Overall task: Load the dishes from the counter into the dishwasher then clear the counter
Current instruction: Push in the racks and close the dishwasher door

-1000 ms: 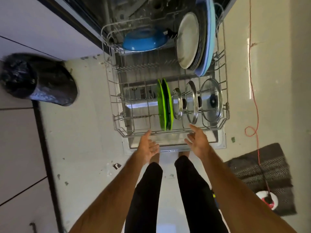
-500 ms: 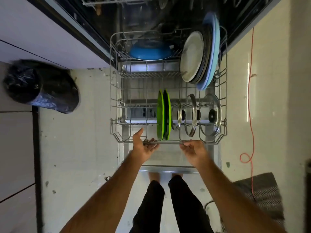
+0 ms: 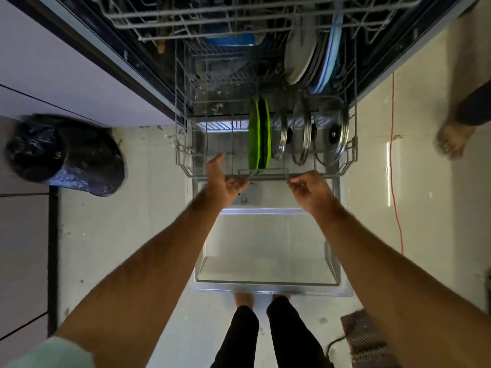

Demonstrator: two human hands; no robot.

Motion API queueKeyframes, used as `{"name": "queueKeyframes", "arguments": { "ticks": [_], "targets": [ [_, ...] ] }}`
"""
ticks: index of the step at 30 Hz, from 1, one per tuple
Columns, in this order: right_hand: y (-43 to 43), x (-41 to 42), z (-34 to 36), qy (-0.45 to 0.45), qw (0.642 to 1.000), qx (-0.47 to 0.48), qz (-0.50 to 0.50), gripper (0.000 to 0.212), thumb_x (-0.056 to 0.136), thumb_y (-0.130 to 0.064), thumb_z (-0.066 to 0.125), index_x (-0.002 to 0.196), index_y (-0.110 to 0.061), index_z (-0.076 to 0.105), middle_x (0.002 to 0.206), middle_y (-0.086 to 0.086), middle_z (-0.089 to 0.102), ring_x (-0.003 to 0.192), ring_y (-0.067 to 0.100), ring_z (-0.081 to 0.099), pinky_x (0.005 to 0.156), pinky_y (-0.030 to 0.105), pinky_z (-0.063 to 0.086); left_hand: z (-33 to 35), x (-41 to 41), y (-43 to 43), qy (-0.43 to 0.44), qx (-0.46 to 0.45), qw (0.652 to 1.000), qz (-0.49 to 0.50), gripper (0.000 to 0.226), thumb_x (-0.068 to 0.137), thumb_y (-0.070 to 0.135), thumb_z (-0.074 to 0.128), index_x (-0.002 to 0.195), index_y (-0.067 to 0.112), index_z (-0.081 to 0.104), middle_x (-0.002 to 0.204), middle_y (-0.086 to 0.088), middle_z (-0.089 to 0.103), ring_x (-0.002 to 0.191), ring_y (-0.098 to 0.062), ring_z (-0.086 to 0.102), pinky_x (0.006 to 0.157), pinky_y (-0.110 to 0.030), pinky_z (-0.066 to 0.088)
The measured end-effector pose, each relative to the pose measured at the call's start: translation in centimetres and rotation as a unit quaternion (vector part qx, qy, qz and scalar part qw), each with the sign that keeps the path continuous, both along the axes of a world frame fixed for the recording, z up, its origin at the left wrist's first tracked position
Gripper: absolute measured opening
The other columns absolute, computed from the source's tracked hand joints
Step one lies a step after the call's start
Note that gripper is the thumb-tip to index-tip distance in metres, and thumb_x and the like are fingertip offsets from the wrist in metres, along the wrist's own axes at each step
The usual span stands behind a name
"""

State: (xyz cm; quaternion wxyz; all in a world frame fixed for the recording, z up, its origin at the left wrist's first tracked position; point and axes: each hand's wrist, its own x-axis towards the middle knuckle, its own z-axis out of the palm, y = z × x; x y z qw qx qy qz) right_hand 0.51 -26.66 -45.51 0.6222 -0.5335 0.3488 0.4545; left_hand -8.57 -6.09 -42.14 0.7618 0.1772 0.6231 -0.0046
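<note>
Item: lower rack, frame centre, half inside the dishwasher; holds green plates, glass lids, dinner plates. Your left hand and right hand curl fingers round its front rail. Loading looks finished; door, counter (unseen) remain.

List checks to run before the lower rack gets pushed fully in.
1. Hands on the front rail of the lower rack: left hand and right hand are at it with fingers curled; firm grip, cannot tell.
2. Green plates upright in the tines: ok.
3. Glass lids upright, side by side: ok.
4. Tall plates at back right clear of the upper rack: cannot tell, they overlap in this view.
5. Door lowered flat: ok.
6. Bystander's foot away from the door and rack: ok, it stands off to the right.
</note>
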Motion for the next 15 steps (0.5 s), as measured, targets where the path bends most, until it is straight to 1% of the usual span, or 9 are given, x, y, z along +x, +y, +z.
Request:
{"name": "queueKeyframes", "arguments": {
  "ticks": [1, 3, 5, 8, 9, 11, 13, 14, 15],
  "targets": [
    [1.1, 1.5, 0.6, -0.002, 1.000, 0.016, -0.010, 0.055, 0.092, 0.017, 0.039, 0.054, -0.009, 0.071, 0.054, -0.003, 0.067, 0.073, 0.013, 0.057, 0.073, 0.025, 0.056, 0.1, 1.1, 0.4, 0.000, 0.012, 1.000, -0.008, 0.056, 0.093, 0.041, 0.063, 0.134, 0.012, 0.039, 0.115, -0.024, 0.049, 0.121, -0.048, 0.054, 0.106, -0.053, 0.047],
    [3.1, 3.9, 0.9, -0.032, 0.999, -0.003, -0.015, 0.034, 0.090, 0.019, 0.040, 0.071, -0.005, 0.055, 0.066, 0.006, 0.060, 0.072, 0.016, 0.056, 0.075, 0.026, 0.055, 0.6, 3.4, 1.1, -0.005, 0.043, 0.998, -0.039, 0.053, 0.092, 0.043, 0.062, 0.127, 0.007, 0.043, 0.107, -0.022, 0.053, 0.109, -0.042, 0.060, 0.095, -0.044, 0.054],
    [4.4, 5.2, 0.6, -0.017, 0.998, 0.000, -0.056, 0.035, 0.091, 0.017, 0.038, 0.067, -0.008, 0.043, 0.060, 0.009, 0.050, 0.067, 0.020, 0.053, 0.084, 0.036, 0.052, 1.3, 5.6, 1.6, -0.015, 0.073, 0.994, -0.080, 0.049, 0.086, 0.045, 0.065, 0.113, 0.006, 0.053, 0.093, -0.016, 0.054, 0.082, -0.029, 0.059, 0.073, -0.034, 0.050],
    [6.1, 7.6, 0.4, -0.046, 0.999, -0.007, -0.028, 0.039, 0.093, 0.015, 0.032, 0.065, -0.012, 0.039, 0.040, 0.002, 0.045, 0.047, 0.013, 0.051, 0.089, 0.042, 0.048, 1.0, 8.3, 3.1, -0.022, 0.106, 0.980, -0.168, 0.066, 0.048, 0.048, 0.075, 0.102, 0.012, 0.060, 0.079, -0.006, 0.053, 0.069, -0.018, 0.052, 0.072, -0.031, 0.041],
    [6.7, 8.4, 0.8, -0.057, 0.998, -0.004, -0.010, 0.041, 0.093, 0.016, 0.032, 0.065, -0.013, 0.038, 0.037, -0.001, 0.043, 0.045, 0.011, 0.049, 0.088, 0.040, 0.048, 0.8, 9.0, 3.6, -0.033, 0.117, 0.974, -0.191, 0.059, 0.046, 0.049, 0.076, 0.093, 0.016, 0.062, 0.073, -0.003, 0.055, 0.067, -0.016, 0.051, 0.073, -0.032, 0.040],
    [7.5, 9.9, 1.4, -0.083, 0.996, -0.007, 0.045, 0.041, 0.091, 0.019, 0.037, 0.065, -0.013, 0.039, 0.039, -0.002, 0.046, 0.056, 0.011, 0.048, 0.090, 0.038, 0.047, 1.2, 10.4, 4.0, -0.088, 0.117, 0.960, -0.237, 0.034, 0.066, 0.044, 0.074, 0.088, 0.020, 0.064, 0.073, 0.001, 0.064, 0.072, -0.015, 0.054, 0.081, -0.034, 0.039],
    [8.0, 11.4, 1.8, -0.127, 0.988, -0.022, 0.087, 0.035, 0.091, 0.016, 0.043, 0.074, -0.013, 0.047, 0.058, 0.000, 0.057, 0.071, 0.012, 0.052, 0.090, 0.038, 0.049, 2.7, 12.1, 3.9, -0.107, 0.134, 0.945, -0.278, 0.043, 0.072, 0.037, 0.072, 0.110, 0.017, 0.068, 0.107, -0.003, 0.072, 0.101, -0.018, 0.063, 0.098, -0.036, 0.039],
    [8.1, 12.3, 1.8, -0.151, 0.980, -0.022, 0.130, 0.030, 0.092, 0.012, 0.045, 0.080, -0.015, 0.050, 0.070, 0.001, 0.061, 0.075, 0.013, 0.055, 0.089, 0.039, 0.052, 3.4, 13.0, 3.7, -0.106, 0.148, 0.939, -0.292, 0.049, 0.073, 0.036, 0.072, 0.117, 0.013, 0.067, 0.115, -0.003, 0.072, 0.110, -0.015, 0.063, 0.101, -0.034, 0.039],
    [8.3, 13.2, 1.8, -0.173, 0.970, -0.027, 0.170, 0.026, 0.092, 0.007, 0.049, 0.084, -0.017, 0.056, 0.074, 0.000, 0.066, 0.078, 0.014, 0.059, 0.089, 0.041, 0.054, 3.9, 14.1, 3.7, -0.111, 0.152, 0.933, -0.306, 0.045, 0.076, 0.035, 0.070, 0.114, 0.010, 0.067, 0.109, -0.005, 0.074, 0.109, -0.012, 0.065, 0.099, -0.033, 0.042]
  ]
}}
